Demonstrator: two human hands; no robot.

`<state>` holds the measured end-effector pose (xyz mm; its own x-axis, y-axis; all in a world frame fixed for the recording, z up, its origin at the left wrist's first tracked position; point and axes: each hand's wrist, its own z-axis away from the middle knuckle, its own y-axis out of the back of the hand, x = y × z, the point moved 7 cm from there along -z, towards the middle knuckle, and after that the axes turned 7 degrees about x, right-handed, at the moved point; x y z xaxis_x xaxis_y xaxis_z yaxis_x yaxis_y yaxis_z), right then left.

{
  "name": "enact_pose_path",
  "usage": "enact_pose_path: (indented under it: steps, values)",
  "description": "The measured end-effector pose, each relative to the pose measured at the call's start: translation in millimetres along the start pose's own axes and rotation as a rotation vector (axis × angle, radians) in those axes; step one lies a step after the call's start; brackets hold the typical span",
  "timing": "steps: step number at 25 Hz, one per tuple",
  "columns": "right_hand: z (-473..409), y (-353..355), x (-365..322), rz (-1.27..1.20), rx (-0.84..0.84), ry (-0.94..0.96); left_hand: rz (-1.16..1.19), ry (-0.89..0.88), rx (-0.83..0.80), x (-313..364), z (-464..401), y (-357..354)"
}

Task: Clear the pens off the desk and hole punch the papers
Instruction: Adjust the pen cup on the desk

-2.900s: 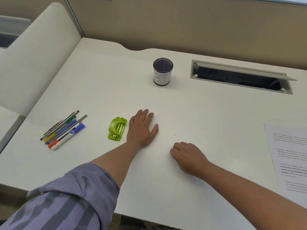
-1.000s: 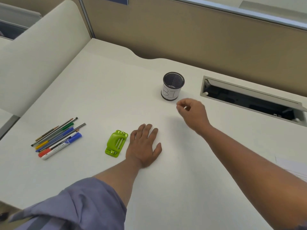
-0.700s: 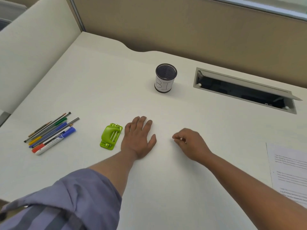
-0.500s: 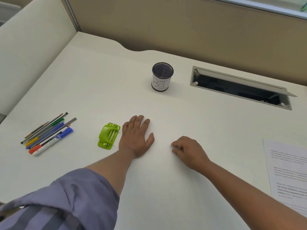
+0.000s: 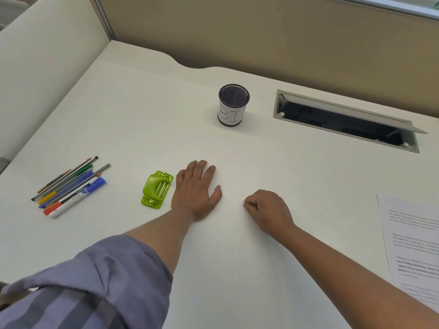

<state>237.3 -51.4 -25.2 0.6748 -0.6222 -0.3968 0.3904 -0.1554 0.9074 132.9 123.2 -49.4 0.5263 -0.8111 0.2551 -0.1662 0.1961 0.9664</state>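
Note:
Several pens, pencils and markers (image 5: 71, 186) lie bundled at the left of the white desk (image 5: 142, 115). A small green hole punch (image 5: 156, 189) sits right of them. My left hand (image 5: 196, 189) rests flat on the desk just right of the punch, fingers together, holding nothing. My right hand (image 5: 268, 211) rests on the desk in a loose fist, nothing visible in it. A black mesh pen cup (image 5: 233, 104) labelled "BI" stands empty further back. Printed papers (image 5: 413, 245) lie at the right edge, partly cut off.
An open cable tray slot (image 5: 344, 119) is set into the desk behind the papers. Beige partition walls (image 5: 261, 32) close off the back and the left side. A striped purple sleeve (image 5: 95, 281) covers my left upper arm.
My right hand had reached up near the pen cup a second ago; it has come back down and now rests fisted on the desk. My left hand has stayed flat.

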Motion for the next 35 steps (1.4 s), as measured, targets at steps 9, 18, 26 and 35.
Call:
enact_pose_path:
  steps: [9,18,26,35]
  values:
    - [-7,1,-16,0.214,-0.041,0.148,0.005,0.006,0.0,-1,0,-1]
    - [-47,36,0,-0.683,0.029,-0.301,0.016,-0.001,0.003,0,0,0]
    - [-167,125,-24,-0.839,0.314,-0.338,0.019,-0.014,0.024,-1,0,2]
    - [-239,131,-35,-0.353,0.261,-0.217,0.04,-0.031,0.057,-1,-1,3]
